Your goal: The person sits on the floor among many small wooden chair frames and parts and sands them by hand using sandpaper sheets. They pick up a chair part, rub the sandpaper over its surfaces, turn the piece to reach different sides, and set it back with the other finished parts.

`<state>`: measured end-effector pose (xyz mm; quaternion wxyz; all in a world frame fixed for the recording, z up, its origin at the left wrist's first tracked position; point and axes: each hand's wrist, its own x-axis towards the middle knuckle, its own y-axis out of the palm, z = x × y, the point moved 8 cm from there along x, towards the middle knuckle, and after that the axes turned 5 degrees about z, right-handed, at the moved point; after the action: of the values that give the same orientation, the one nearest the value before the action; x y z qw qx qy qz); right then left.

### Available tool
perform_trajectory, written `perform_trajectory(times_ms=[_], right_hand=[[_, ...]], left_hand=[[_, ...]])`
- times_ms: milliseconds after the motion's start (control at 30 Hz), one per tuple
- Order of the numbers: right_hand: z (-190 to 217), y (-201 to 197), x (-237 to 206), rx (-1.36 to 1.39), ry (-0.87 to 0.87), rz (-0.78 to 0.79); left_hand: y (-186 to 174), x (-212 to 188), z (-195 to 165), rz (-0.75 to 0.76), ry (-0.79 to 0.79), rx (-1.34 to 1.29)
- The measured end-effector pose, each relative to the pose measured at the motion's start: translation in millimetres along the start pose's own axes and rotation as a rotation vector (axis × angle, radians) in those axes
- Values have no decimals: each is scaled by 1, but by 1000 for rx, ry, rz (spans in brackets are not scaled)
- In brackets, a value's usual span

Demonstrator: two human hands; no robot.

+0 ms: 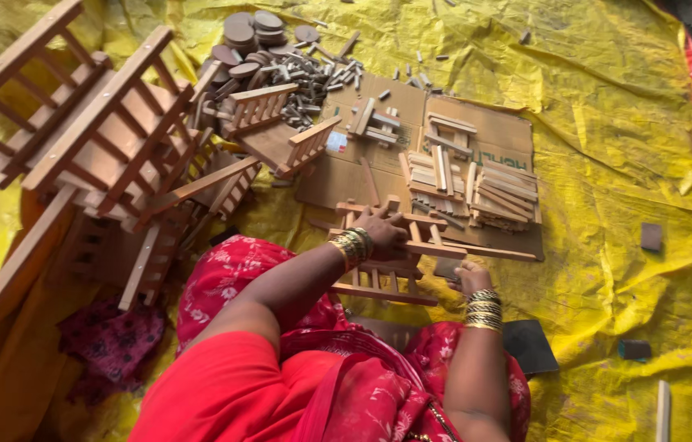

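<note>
Left hand [382, 231] presses a slatted wooden frame [395, 270]; right hand [473, 277] grips its edge.
</note>
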<state>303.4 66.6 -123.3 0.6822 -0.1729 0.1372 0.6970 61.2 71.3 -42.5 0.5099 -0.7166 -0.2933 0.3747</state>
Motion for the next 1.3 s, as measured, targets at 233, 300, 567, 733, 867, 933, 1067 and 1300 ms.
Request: perform_trajectory(times_ms=[233,300,567,733,867,933,1067,1300], right_hand=[[18,-95,-43,-31,-367,-388],[1,-116,-49,323,-369,-468],[-24,-129,-48,590,-276,-627],[-22,-114,-41,635,-259,-600],[-25,-105,-35,775,-357,-506],[-36,-104,-34,866,-358,-458],[-55,-111,-46,845,-432,-412],[-37,-63,-60,737,-483,-188]], left_hand=[[-16,-16,-7,0,1,13],[-15,-16,-16,4,7,34],[-17,10,31,16,-119,-165],[3,-26,68,-314,143,-439],[22,-53,87,-607,119,-647],[45,-52,94,-556,111,-1095],[58,-58,89,-565,122,-1083],[49,-51,69,-540,140,-1197]])
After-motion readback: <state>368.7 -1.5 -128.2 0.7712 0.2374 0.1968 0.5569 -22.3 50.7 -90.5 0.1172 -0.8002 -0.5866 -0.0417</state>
